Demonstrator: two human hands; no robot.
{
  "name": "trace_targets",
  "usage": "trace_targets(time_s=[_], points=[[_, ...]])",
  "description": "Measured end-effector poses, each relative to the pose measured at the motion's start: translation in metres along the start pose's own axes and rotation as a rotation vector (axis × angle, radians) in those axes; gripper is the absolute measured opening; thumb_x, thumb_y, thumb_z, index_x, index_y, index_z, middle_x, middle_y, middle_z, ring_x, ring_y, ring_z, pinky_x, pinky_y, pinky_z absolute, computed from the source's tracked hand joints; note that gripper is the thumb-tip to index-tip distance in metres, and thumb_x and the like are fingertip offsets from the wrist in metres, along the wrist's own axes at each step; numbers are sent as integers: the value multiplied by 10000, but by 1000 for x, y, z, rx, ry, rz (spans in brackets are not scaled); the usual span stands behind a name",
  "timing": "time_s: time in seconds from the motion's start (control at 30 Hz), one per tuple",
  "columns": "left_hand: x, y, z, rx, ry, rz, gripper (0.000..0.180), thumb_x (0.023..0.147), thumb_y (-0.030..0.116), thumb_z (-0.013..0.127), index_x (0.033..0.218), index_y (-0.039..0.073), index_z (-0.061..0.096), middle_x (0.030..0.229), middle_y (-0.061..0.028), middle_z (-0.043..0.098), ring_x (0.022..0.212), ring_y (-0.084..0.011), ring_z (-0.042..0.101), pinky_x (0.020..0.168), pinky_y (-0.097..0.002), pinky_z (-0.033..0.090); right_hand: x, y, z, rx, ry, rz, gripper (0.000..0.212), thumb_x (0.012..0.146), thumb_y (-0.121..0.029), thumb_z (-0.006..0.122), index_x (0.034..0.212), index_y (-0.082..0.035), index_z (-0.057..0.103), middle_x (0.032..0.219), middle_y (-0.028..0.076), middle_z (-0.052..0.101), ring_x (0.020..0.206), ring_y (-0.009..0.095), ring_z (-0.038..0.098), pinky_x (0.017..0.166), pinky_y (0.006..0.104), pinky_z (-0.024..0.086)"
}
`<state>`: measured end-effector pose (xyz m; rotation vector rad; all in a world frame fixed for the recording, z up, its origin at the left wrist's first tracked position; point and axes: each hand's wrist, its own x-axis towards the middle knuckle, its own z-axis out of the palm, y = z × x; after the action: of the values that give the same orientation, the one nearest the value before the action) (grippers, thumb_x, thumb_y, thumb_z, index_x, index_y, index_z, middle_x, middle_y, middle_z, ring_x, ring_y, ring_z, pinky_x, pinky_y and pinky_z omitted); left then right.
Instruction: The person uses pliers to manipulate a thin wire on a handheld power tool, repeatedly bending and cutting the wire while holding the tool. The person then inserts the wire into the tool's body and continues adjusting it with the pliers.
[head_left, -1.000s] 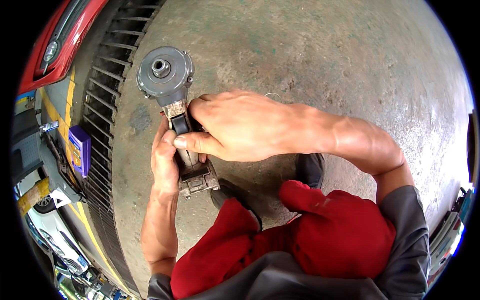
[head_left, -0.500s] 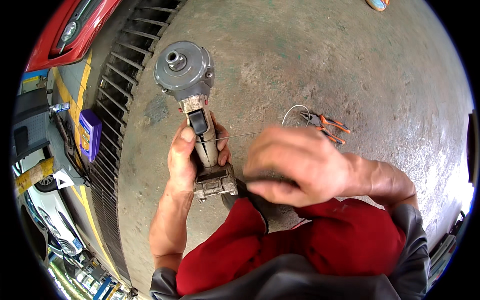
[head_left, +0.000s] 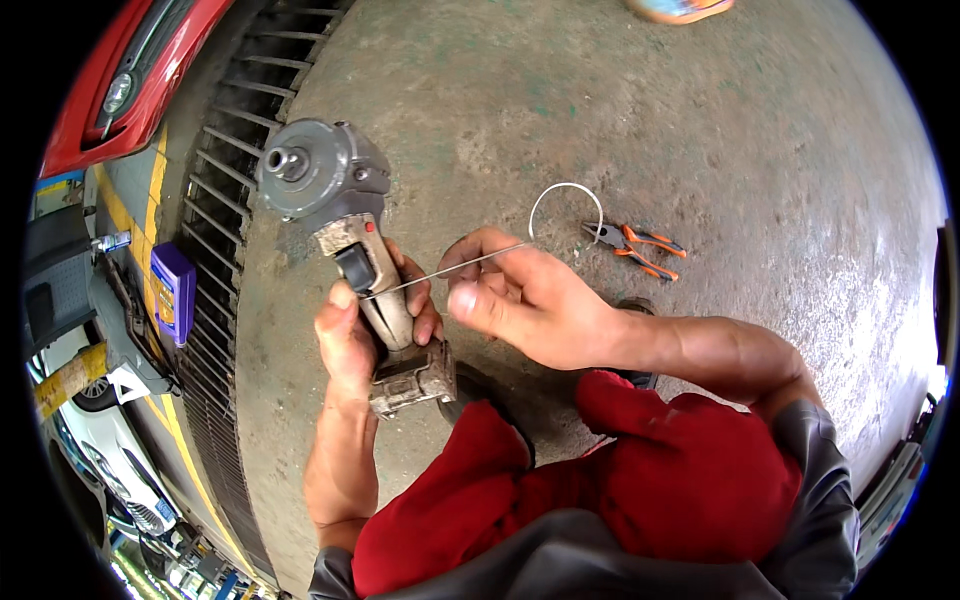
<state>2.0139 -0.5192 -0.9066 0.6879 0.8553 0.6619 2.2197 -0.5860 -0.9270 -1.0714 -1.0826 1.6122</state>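
Observation:
My left hand (head_left: 345,345) is closed around the handle of a worn grey cordless impact wrench (head_left: 392,315), thumb on the near side and fingertips showing on the other. Its round head with a square-ended drive points up and left, and a black trigger faces up. One end of a thin pale wire or narrow strip (head_left: 425,279) is at the handle just below the trigger. From there it runs right across the fingers of my right hand (head_left: 535,305) and bends into a white loop. That hand's fingers are curled, with the thumb apart; no grip on the strip shows.
Pliers with orange and black handles (head_left: 640,250) lie on the concrete floor beyond my right hand. A floor grating (head_left: 215,215) runs along the left, with a purple bottle (head_left: 173,290) beside it. A red car (head_left: 135,75) and a white car (head_left: 115,455) stand farther left.
The wrench has tilted, its head moving left and down in the picture. My right hand has moved left toward the handle, its thumb now apart from its fingers.

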Motion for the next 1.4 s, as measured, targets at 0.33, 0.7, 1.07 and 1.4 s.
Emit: trace_targets(time_s=[0.33, 0.7, 1.07, 1.4], points=[[1, -3, 2, 6, -69, 11, 686, 876, 650, 619, 1153, 33, 500, 831, -128, 582, 618, -220, 588, 626, -383, 536, -2, -5, 5, 417, 106, 81, 378, 1109, -354, 482, 997, -22, 624, 874, 23, 641, 694, 91, 607, 577, 238, 477], [2, -16, -2, -36, -51, -11, 642, 857, 572, 640, 1178, 28, 524, 831, -137, 603, 594, -246, 608, 609, -399, 552, -29, 38, -25, -48, -182, 272, 496, 1010, -405, 656, 1264, 10, 561, 1087, 105, 647, 1017, 196, 641, 875, 355, 534], [-1, -21, -6, -5, -41, -31, 691, 869, 636, 611, 1214, 50, 494, 819, -83, 547, 572, -207, 561, 583, -390, 515, -89, 138, -154, -1441, 328, 435, 762, 693, -416, 908, 1241, -23, 553, 1234, 155, 548, 1212, 364, 524, 1027, 478, 429], [-3, -20, -6, -110, -80, -45, 697, 889, 648, 578, 1227, 41, 510, 842, -90, 552, 580, -209, 567, 587, -387, 510, -72, 32, -88, -501, -219, 878, 436, 855, -272, 624, 1180, 6, 540, 1053, 273, 677, 975, 417, 685, 834, 484, 548]])
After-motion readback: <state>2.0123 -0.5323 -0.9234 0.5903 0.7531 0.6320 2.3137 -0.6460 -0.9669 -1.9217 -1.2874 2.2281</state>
